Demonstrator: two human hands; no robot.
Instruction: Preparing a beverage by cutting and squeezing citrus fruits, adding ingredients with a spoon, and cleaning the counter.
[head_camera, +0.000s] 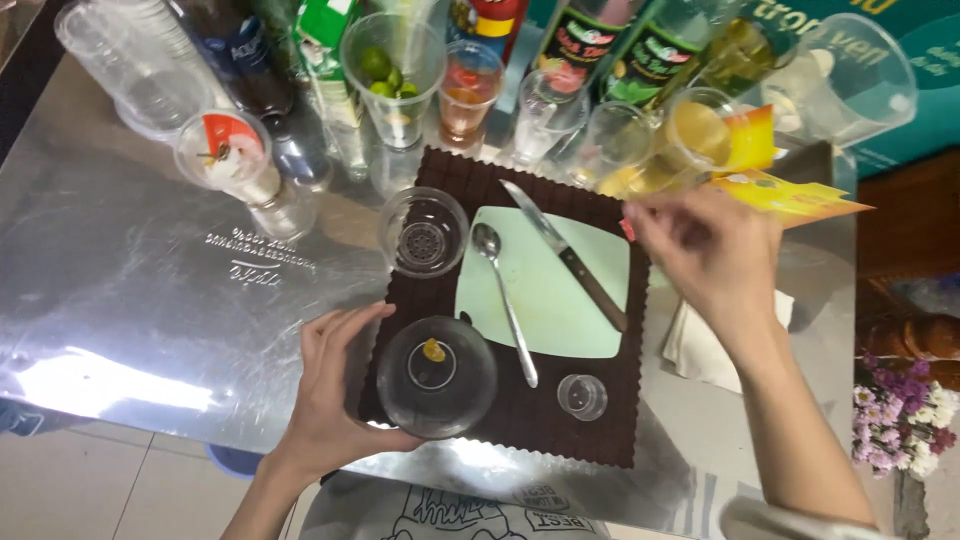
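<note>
While the left hand (335, 390) curls around a clear glass cup (437, 376) on the brown mat (600, 420), the right hand (705, 250) pinches a small red bit; knife (565, 255) and spoon (505, 300) lie between them. Crowded bottles (640, 60) beyond the right hand risk toppling if brushed

The bottles (600, 50) along the back are chopped off by the top edge, so you only get their lower halves. Same with the stack of clear cups (140, 60) in the top left corner. The right hand (705, 250) pinches something small and red (627, 229), too tiny to make out. It also covers part of the yellow packet (790, 190). The flowers (900, 425) run off the right edge.
</note>
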